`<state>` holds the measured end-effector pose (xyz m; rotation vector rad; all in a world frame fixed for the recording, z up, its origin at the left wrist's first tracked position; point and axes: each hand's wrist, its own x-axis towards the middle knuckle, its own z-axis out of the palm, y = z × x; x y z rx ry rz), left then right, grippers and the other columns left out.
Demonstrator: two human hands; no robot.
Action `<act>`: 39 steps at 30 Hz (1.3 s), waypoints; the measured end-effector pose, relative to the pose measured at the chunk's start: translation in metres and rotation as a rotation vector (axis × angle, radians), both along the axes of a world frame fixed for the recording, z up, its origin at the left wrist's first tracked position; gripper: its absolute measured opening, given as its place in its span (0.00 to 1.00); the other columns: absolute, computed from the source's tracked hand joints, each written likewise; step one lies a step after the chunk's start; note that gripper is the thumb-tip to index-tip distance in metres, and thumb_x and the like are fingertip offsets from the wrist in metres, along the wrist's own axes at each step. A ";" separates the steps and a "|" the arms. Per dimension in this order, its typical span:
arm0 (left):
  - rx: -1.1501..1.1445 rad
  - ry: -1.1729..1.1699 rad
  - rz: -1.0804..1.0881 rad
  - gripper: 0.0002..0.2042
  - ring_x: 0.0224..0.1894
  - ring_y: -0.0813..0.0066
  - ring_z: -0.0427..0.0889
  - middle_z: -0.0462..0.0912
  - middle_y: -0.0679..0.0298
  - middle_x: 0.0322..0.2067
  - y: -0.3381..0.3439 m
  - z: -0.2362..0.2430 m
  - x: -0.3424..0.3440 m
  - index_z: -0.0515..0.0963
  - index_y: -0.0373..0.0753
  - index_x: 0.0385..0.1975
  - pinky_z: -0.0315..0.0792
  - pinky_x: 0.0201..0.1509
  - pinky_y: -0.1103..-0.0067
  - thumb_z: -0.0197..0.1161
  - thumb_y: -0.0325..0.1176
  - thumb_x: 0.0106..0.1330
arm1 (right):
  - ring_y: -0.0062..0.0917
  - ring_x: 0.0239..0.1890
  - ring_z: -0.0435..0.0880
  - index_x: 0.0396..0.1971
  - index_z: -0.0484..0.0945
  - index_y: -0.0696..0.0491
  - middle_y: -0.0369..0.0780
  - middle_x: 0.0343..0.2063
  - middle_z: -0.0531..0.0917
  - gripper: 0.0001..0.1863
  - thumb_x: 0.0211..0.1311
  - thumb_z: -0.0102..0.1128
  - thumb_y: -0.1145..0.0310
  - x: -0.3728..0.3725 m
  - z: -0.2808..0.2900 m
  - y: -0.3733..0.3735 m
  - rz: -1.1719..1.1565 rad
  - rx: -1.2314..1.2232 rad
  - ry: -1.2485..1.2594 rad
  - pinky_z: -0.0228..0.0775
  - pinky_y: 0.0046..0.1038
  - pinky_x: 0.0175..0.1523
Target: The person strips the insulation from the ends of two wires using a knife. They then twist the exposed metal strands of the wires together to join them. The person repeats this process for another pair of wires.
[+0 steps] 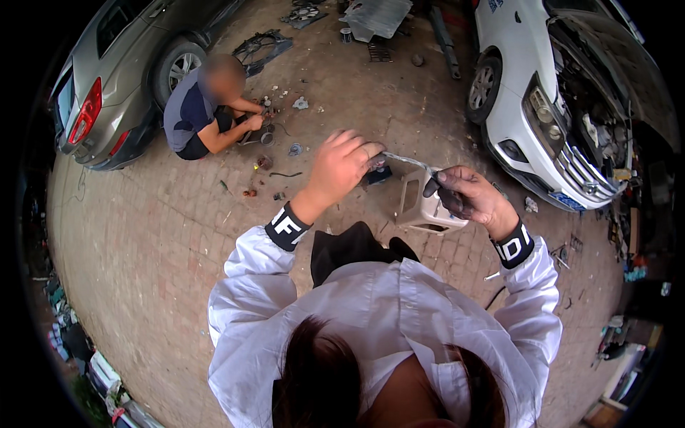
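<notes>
A thin grey strand (pixel 405 158), perhaps a cable or a twisted strip, is stretched between my two hands in front of me. The fingers of my left hand (pixel 341 170) are closed on its left end, and a ring shows on one of them. At the other end, my right hand (pixel 471 194), its fingers blackened with grime, pinches the strand between thumb and fingers. Beneath my right hand stands a beige plastic stool (pixel 412 194), partly covered by that hand. A small dark blue object (pixel 379 175) lies behind the strand.
A person (pixel 193 118) crouches at the far left among small scattered parts, beside a grey-brown car (pixel 135 78). On the right stands a white car (pixel 521 121) with its engine bay exposed. A fan shroud (pixel 262 50) and a grey panel (pixel 376 18) lie on the brick floor (pixel 143 235).
</notes>
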<state>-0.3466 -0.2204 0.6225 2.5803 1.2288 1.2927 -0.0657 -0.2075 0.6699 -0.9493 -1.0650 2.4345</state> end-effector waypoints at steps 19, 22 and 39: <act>-1.737 -1.128 -0.832 0.09 0.24 0.82 0.69 0.77 0.68 0.27 -0.022 -0.019 0.026 0.77 0.32 0.37 0.65 0.29 0.84 0.57 0.32 0.68 | 0.21 0.26 0.77 0.47 0.77 0.55 0.34 0.29 0.78 0.24 0.44 0.58 0.70 0.011 0.017 0.039 0.028 2.654 -0.570 0.73 0.21 0.31; -1.463 -0.926 -0.426 0.10 0.28 0.82 0.73 0.79 0.66 0.30 -0.013 -0.021 0.022 0.77 0.31 0.38 0.69 0.33 0.83 0.57 0.34 0.68 | 0.31 0.26 0.80 0.40 0.78 0.54 0.41 0.25 0.80 0.17 0.46 0.58 0.73 0.015 0.010 0.037 0.281 2.131 -0.783 0.73 0.29 0.32; -0.201 -0.364 0.139 0.21 0.40 0.67 0.80 0.78 0.57 0.43 -0.025 -0.003 0.013 0.75 0.35 0.47 0.73 0.46 0.76 0.68 0.25 0.52 | 0.19 0.21 0.82 0.37 0.78 0.64 0.39 0.20 0.82 0.15 0.70 0.48 0.66 0.020 -0.007 0.012 0.210 0.648 -0.258 0.74 0.21 0.28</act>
